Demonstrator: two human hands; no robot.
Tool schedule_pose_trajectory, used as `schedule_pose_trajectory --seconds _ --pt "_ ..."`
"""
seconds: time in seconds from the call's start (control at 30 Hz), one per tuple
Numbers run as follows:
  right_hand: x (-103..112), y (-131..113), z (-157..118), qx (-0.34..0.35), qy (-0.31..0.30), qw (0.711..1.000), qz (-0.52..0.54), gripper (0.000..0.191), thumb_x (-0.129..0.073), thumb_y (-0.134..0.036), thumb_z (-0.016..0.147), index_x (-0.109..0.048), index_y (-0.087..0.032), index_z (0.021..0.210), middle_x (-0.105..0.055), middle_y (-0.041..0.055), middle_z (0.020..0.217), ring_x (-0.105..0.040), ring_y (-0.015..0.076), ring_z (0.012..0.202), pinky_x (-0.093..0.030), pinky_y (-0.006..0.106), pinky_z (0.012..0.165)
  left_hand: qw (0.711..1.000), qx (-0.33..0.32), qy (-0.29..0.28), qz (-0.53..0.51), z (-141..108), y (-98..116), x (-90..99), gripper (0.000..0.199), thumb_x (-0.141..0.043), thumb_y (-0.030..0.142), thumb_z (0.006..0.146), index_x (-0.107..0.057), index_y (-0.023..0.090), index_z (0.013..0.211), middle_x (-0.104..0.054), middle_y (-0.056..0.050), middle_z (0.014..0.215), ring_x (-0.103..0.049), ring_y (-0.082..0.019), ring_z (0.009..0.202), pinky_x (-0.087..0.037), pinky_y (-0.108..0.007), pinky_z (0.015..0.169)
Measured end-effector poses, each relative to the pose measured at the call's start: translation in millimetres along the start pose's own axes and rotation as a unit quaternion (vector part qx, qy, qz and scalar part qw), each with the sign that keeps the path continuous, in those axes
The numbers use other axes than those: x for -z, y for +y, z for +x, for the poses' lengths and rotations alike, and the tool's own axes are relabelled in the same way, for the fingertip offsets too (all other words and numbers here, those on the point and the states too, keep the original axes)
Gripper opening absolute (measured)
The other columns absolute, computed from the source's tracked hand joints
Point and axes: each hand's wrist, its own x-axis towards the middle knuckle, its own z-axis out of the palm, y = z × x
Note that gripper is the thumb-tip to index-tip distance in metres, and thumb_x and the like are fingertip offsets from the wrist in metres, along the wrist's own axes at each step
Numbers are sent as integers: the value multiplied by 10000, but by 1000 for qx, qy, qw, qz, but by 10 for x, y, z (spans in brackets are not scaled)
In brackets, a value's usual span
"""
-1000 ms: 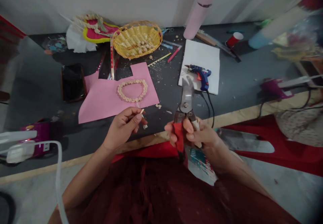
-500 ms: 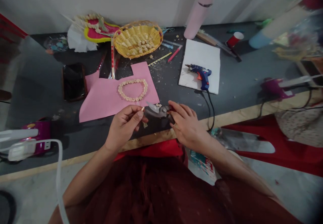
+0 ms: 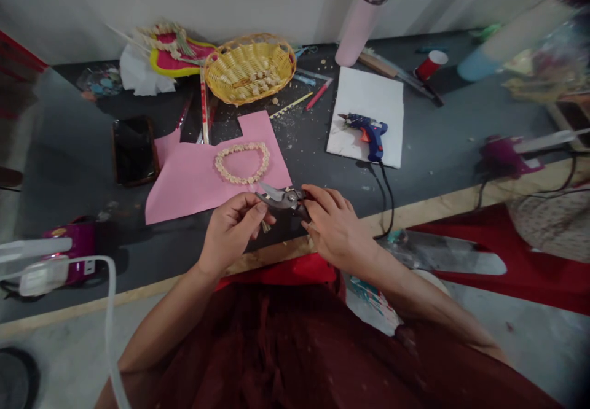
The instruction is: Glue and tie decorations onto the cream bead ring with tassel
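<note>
My right hand (image 3: 338, 228) is wrapped round the handles of the metal pruning shears (image 3: 290, 199), whose parted blades point left. The blade tips meet the fingertips of my left hand (image 3: 235, 225). That hand is pinched on a small pale stem (image 3: 266, 227), mostly hidden by the fingers. Just beyond, a ring of small pale flower-like pieces (image 3: 243, 182) lies on the pink sheet (image 3: 184, 182). More pale pieces sit in the yellow woven basket (image 3: 251, 65) at the back.
A blue glue gun (image 3: 374, 136) rests on a white board (image 3: 348, 93), its cord running over the front edge. A phone (image 3: 135, 151) lies at left. A pink bottle (image 3: 362, 22) and a red spool (image 3: 431, 66) stand at the back. Purple power units (image 3: 83, 249) are at both sides.
The shears and my right hand have shifted slightly left, bringing the blades onto my left fingertips. The pale stem end that stuck up there no longer shows.
</note>
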Motion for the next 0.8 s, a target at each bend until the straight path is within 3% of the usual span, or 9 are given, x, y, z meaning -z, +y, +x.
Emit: schedule_pose_trajectory --seconds 0.67,0.8 --pt "-44 -44 10 0 6 1000 -4 302 -475 -165 901 -552 -160 1193 -475 170 1443 -456 346 1224 -466 536 950 1000 -2 -10 10 -3 -46 -21 202 -614 361 909 -650 176 835 -710 -13 728 -459 -53 470 -364 -178 459" --pt "-52 -6 26 -19 6 999 32 237 -530 -234 900 -553 -153 1122 -504 182 1414 -509 350 1203 -465 538 956 1000 -1 -15 -7 -8 -47 -22 215 -636 383 900 -661 179 838 -709 -7 719 -445 -47 465 -344 -176 452"
